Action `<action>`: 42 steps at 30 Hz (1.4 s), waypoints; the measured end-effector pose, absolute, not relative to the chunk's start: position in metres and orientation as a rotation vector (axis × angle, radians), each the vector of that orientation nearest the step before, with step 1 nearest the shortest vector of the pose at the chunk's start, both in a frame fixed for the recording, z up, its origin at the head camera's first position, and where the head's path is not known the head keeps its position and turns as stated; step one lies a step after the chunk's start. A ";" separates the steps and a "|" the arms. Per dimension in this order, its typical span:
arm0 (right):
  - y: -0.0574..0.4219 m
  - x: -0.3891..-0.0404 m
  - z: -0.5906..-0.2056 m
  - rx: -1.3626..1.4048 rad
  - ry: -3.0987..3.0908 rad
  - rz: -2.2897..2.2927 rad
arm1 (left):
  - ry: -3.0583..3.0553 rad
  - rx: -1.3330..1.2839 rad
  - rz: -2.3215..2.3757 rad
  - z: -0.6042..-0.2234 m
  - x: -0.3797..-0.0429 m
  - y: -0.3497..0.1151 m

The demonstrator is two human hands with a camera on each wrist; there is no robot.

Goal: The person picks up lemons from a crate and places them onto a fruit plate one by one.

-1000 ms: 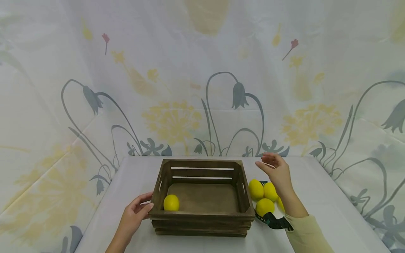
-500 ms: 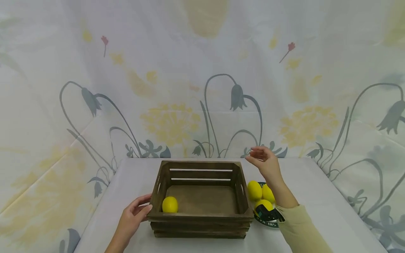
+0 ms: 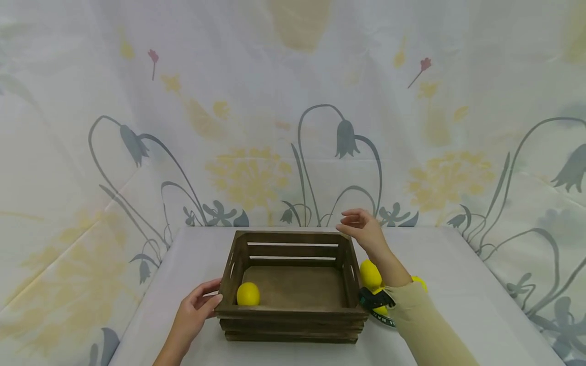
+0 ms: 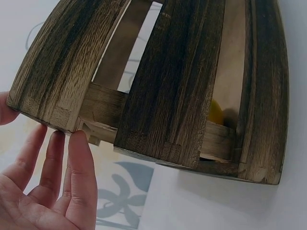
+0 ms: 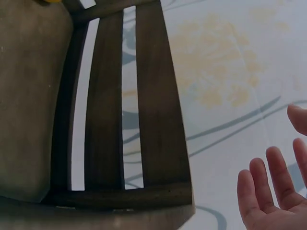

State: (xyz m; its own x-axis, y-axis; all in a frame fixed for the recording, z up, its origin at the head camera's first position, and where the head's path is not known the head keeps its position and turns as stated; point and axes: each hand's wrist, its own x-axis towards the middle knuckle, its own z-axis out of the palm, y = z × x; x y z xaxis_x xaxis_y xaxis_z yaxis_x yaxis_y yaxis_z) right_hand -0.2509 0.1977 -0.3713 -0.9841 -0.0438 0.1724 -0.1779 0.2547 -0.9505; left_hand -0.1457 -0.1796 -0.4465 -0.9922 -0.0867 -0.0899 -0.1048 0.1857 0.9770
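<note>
A brown slatted wooden crate stands on the white table with one yellow lemon in its near left corner. My left hand grips the crate's near left corner, its thumb by the front slat and its fingers along the side. In the left wrist view the fingertips meet the ends of the slats. My right hand is raised by the crate's far right corner, fingers spread loosely and holding nothing. The right wrist view shows these fingers apart from the crate's slats.
Right of the crate, several lemons lie on a plate with a dark lettered rim, partly hidden by my right forearm and its black wrist strap. A flower-printed cloth hangs behind the table.
My right hand has moved left and slightly up, from above the plate of lemons to the crate's far right corner. The left hand stays at its corner.
</note>
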 end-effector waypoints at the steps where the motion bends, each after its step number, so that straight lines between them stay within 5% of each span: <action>1: 0.195 -0.253 -0.372 0.226 -2.405 1.852 | 2.407 -0.201 1.987 -0.446 -0.145 -0.180; 12: 0.173 -0.277 -0.380 0.347 -2.495 1.960 | 2.408 -0.187 2.000 -0.448 -0.145 -0.180; 42: 0.108 -0.301 -0.410 1.232 -2.839 1.867 | 2.363 -0.133 2.081 -0.452 -0.147 -0.182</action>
State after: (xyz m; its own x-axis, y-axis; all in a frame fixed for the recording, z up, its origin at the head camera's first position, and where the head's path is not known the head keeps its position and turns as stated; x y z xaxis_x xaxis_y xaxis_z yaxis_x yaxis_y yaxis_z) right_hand -0.3008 0.1084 -0.4104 -0.6710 -0.7411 -0.0245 -0.2712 0.2760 -0.9221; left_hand -0.1472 -0.1821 -0.4521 -0.9964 -0.0703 -0.0481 -0.0566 0.1243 0.9906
